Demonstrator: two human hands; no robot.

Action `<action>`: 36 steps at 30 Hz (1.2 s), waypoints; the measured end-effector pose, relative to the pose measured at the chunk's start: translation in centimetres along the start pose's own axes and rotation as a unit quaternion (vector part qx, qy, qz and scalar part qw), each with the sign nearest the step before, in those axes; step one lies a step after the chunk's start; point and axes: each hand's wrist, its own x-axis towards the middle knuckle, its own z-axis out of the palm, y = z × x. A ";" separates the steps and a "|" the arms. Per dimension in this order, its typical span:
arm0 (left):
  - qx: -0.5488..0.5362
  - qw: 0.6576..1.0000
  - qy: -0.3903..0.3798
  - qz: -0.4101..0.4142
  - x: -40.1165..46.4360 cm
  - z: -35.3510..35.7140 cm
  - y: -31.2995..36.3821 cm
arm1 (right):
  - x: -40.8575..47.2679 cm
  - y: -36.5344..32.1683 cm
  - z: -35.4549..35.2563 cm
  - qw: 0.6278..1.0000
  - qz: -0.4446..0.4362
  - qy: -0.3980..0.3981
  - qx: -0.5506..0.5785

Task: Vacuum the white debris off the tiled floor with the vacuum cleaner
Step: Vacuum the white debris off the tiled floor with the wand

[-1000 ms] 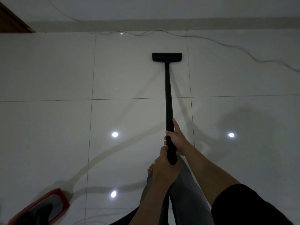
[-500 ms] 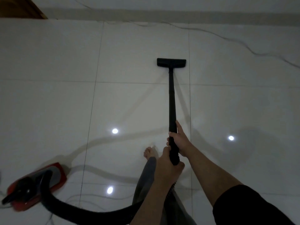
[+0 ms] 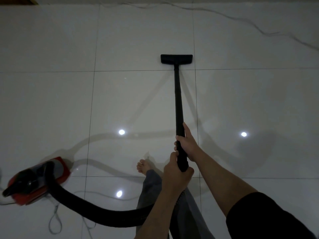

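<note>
A black vacuum wand (image 3: 178,100) runs from my hands up to its flat black floor head (image 3: 176,59), which rests on the glossy white tiled floor (image 3: 51,104) just beyond a grout line. My right hand (image 3: 187,144) grips the wand higher up. My left hand (image 3: 176,173) is closed around its lower end. A thick black hose (image 3: 89,207) curves left to the red and black vacuum body (image 3: 38,180) on the floor. One tiny white speck (image 3: 125,77) lies left of the wand.
My bare foot (image 3: 143,167) and grey trouser leg stand just left of the wand. A thin grey cord (image 3: 241,19) snakes along the far wall at the top right. Another cord loops on the floor by the vacuum body (image 3: 55,219). Ceiling lights reflect off the tiles.
The view has shifted back from the wall. The floor head has come nearer to me across the tile. The red vacuum body and its hose have come into view at lower left.
</note>
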 end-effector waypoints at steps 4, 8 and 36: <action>-0.008 0.999 0.023 0.021 -0.3 0.2 0.0 | -0.5 -0.1 0.3 0.999 -0.039 0.022 -0.022; -0.015 1.000 0.011 0.013 -1.5 0.0 -1.0 | -1.6 0.8 0.7 0.998 -0.050 0.019 -0.021; 0.017 0.998 -0.036 0.041 -4.8 0.0 -7.5 | -5.6 6.4 2.2 0.997 -0.026 0.060 -0.027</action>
